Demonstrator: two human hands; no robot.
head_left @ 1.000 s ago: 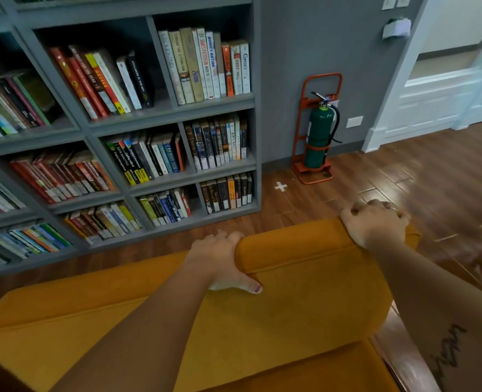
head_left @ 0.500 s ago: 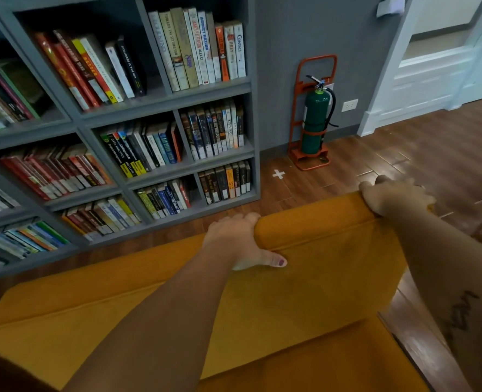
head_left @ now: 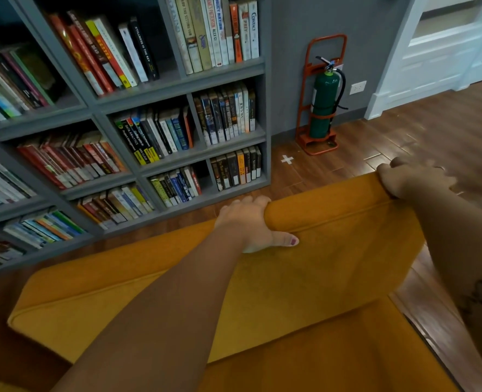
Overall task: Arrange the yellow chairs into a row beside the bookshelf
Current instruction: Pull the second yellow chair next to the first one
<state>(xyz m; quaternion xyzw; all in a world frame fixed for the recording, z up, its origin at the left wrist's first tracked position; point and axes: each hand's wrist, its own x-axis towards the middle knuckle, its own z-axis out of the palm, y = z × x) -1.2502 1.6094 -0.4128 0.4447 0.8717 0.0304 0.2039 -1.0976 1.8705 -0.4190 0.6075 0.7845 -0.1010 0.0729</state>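
Yellow chair (head_left: 304,278) fills the lower part of the view, its padded backrest running across under both arms, its seat nearest the camera. Left of the left grip stands the grey bookshelf (head_left: 98,120), its compartments packed with upright and leaning books; a strip of wooden floor (head_left: 403,142) separates its base from the chair's back edge. The left hand (head_left: 248,224) forms a closed grip on the top edge of the backrest near its middle, fingers curled over the far side and thumb pressed flat on the near face. Beyond and between the 2 grips, a white cross mark (head_left: 287,159) lies on the floor just past the bookshelf's end, and a green fire extinguisher (head_left: 323,100) sits in an orange stand (head_left: 319,142) against the grey wall. The right hand (head_left: 409,182) is a closed grip on the backrest's right top corner, fingers wrapped over it. Beyond that grip is a white door frame (head_left: 437,52).
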